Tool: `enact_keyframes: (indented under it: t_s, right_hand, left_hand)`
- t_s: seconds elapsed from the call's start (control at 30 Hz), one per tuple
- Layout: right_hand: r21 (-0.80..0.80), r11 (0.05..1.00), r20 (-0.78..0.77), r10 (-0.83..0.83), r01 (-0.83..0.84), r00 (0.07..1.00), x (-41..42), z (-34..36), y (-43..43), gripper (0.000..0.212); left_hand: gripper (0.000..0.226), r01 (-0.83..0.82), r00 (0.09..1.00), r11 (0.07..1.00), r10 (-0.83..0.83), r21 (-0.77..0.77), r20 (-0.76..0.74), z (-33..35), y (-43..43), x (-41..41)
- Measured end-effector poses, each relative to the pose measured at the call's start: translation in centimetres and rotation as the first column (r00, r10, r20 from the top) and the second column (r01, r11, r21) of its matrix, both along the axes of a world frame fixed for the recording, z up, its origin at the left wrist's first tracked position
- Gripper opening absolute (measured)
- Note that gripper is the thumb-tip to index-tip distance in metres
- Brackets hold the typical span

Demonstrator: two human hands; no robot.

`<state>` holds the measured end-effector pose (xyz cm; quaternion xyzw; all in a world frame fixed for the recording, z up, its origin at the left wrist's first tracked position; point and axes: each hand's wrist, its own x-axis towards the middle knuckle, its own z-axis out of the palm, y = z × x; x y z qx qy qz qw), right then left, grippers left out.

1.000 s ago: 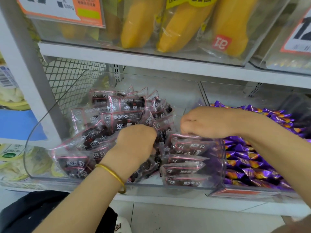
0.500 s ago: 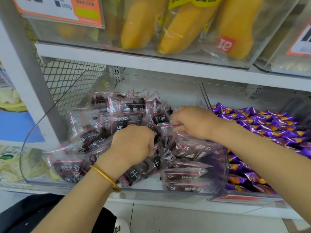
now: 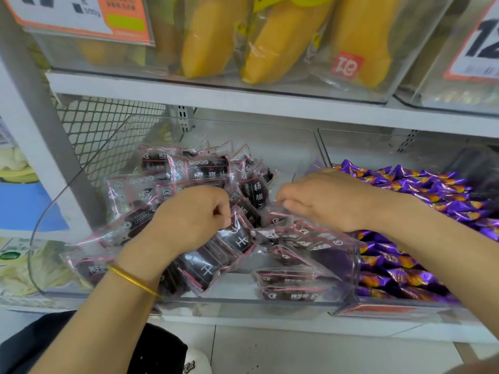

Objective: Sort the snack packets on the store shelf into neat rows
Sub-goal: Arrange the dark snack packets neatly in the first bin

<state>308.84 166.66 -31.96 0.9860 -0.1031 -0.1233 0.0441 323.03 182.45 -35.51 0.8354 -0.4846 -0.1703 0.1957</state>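
Several dark snack packets (image 3: 205, 168) with pink edges lie jumbled in a clear plastic bin (image 3: 243, 302) on the lower shelf. My left hand (image 3: 189, 217) is inside the bin at its middle, fingers curled, pinching the top edge of one packet (image 3: 237, 238). My right hand (image 3: 324, 198) reaches in from the right and pinches the clear edge of another packet (image 3: 297, 233) atop a flat stack at the bin's right side. A few packets (image 3: 291, 287) lie stacked near the bin's front right corner.
A neighbouring bin holds several purple candy wrappers (image 3: 421, 201). The shelf above carries yellow packaged snacks (image 3: 270, 44) and orange price cards (image 3: 81, 14). A metal mesh panel (image 3: 102, 130) and a grey upright close off the left side.
My right hand has moved left, from over the right-hand stack toward the bin's middle. My left hand has risen slightly, lifting a packet by its edge.
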Motion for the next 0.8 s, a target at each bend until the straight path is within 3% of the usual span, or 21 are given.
enact_keyframes:
  t_s: [0.07, 0.1, 0.27, 0.43, 0.53, 0.67, 0.8]
  right_hand:
    - [0.161, 0.985, -0.031, -0.059, 0.063, 0.998, -0.1, 0.2, 0.6, 0.052]
    - [0.17, 0.983, -0.043, -0.066, 0.072, 0.997, -0.1, 0.2, 0.7, 0.054]
    - [0.082, 0.994, -0.075, -0.073, 0.079, 0.995, -0.1, -0.1, 0.7, 0.038]
    - [0.201, 0.975, -0.079, -0.086, 0.1, 0.993, 0.3, 0.1, 0.8, 0.043]
    - [0.269, 0.959, -0.088, -0.071, 0.092, 0.994, 0.0, 0.4, 0.6, 0.052]
    - [0.224, 0.971, -0.083, -0.061, 0.078, 0.995, 0.0, -0.1, 0.5, 0.052]
    - [0.339, 0.932, 0.038, -0.151, 0.129, 0.988, 0.3, -0.2, 0.1, 0.044]
  left_hand:
    - [0.02, -0.006, 0.997, 1.0, 0.006, 0.001, 0.083, -0.3, 0.1, -0.3]
    - [0.02, -0.009, 0.996, 1.0, 0.009, -0.006, 0.088, -0.4, 0.1, -0.3]
    - [0.013, -0.113, 0.991, 0.989, 0.119, -0.096, 0.062, 0.3, 0.5, 1.1]
    - [0.018, -0.232, 0.966, 0.963, 0.245, -0.139, 0.081, -0.1, 0.4, 1.3]
    - [0.012, -0.349, 0.92, 0.905, 0.381, -0.245, 0.096, 0.2, 0.5, 1.8]
    - [0.013, -0.307, 0.929, 0.888, 0.357, -0.341, 0.094, 0.4, 0.4, 1.5]
    - [0.009, -0.259, 0.942, 0.831, 0.33, -0.492, 0.062, 1.0, 0.0, 0.6]
